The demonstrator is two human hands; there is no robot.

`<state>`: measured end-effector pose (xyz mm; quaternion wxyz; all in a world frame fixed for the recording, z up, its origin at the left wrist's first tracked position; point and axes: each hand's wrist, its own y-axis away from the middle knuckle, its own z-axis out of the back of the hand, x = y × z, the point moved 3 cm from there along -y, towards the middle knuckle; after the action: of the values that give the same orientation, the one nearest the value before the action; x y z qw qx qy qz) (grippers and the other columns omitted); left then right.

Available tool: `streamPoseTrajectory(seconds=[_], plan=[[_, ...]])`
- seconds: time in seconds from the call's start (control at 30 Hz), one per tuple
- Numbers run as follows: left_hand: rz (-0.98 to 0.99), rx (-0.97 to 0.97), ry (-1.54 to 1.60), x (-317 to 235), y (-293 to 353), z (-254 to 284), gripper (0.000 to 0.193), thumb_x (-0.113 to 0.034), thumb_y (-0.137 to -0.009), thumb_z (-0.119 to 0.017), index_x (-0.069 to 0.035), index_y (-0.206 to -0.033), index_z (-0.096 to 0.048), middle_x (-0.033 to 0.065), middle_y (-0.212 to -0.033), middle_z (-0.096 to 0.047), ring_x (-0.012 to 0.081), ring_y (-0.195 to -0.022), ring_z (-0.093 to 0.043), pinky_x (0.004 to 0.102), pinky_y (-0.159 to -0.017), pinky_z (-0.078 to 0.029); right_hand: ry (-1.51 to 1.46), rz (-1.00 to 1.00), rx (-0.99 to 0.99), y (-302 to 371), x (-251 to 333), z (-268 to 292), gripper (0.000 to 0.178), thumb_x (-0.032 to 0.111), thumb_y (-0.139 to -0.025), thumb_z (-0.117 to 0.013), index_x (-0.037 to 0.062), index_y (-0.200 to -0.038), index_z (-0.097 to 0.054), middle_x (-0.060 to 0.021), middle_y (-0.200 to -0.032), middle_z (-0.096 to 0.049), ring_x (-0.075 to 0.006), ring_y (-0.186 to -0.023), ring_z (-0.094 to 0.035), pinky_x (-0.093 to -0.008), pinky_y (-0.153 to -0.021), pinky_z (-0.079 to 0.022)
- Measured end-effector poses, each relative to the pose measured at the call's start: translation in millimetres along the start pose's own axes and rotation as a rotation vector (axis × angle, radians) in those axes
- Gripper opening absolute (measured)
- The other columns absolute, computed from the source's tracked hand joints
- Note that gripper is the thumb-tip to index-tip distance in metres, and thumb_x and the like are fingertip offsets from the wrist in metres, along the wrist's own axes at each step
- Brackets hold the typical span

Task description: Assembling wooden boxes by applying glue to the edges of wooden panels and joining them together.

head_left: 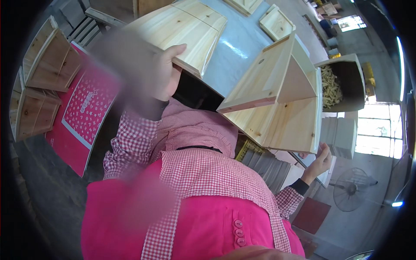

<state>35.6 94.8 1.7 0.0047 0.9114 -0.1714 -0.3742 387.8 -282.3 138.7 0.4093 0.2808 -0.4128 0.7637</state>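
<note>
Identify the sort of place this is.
Probably a woodworking workshop: bare-wood parts on a table, similar wooden pieces at far left, and a carton of small pale bits.

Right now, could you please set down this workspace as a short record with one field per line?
Left hand: at the near edge of a tapered wooden piece, thumb over it; partly blurred
Right hand: by the lower corner of an angled wooden assembly; contact unclear
Surface: blue-grey tabletop
Far left: wooden boxes beside a pink printed sheet
Right background: open box of small pale pieces; round fan
</note>
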Motion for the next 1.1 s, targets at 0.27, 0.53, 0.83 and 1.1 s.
streamPoseTrajectory(seconds=[0.27, 0.53, 0.83, 1.1], plan=[[-1.085, 0.511, -0.941, -69, 58, -182, 0.046, -0.004, -0.068, -0.062, -0.001, -0.114, -0.059, 0.0159, -0.093, -0.062, 0.0305, -0.089, -0.061, 0.0407, -0.08, -0.047, 0.196, 0.956, 0.155, 57, 179, -28, 0.024, -0.003, -0.086, -0.059, -0.0064, -0.11, -0.061, -0.0191, -0.106, -0.065, -0.0301, -0.095, -0.064, -0.035, -0.085, -0.051], [-1.603, 0.796, -1.43, -29, 122, -290, 0.025, -0.013, -0.074, -0.06, -0.004, -0.098, -0.063, 0.0043, -0.086, -0.06, 0.0197, -0.089, -0.056, 0.0344, -0.08, -0.039, 0.865, 1.194, 0.115, 53, 246, -22, 0.045, 0.002, -0.075, -0.066, 0.0002, -0.118, -0.057, -0.0143, -0.109, -0.059, -0.0277, -0.095, -0.06, -0.0376, -0.083, -0.044], [-1.62, 0.823, -1.355, 3, 145, -267, 0.034, -0.023, -0.081, -0.062, -0.005, -0.109, -0.062, 0.0053, -0.098, -0.056, 0.0193, -0.097, -0.053, 0.0368, -0.092, -0.034, 0.954, 1.076, 0.174, 31, 175, -36, 0.036, 0.006, -0.073, -0.06, 0.0048, -0.109, -0.057, -0.0086, -0.083, -0.048, -0.0252, -0.08, -0.054, -0.036, -0.072, -0.038], [-0.736, 0.934, -0.852, -11, 80, -171, 0.061, -0.025, -0.079, -0.075, -0.01, -0.133, -0.052, 0.0061, -0.104, -0.049, 0.0182, -0.098, -0.049, 0.0338, -0.091, -0.043, 0.849, 1.101, 0.237, 40, 160, -51, 0.035, 0.0, -0.068, -0.058, 0.0061, -0.103, -0.057, -0.0095, -0.086, -0.05, -0.0255, -0.082, -0.056, -0.0358, -0.074, -0.04]])
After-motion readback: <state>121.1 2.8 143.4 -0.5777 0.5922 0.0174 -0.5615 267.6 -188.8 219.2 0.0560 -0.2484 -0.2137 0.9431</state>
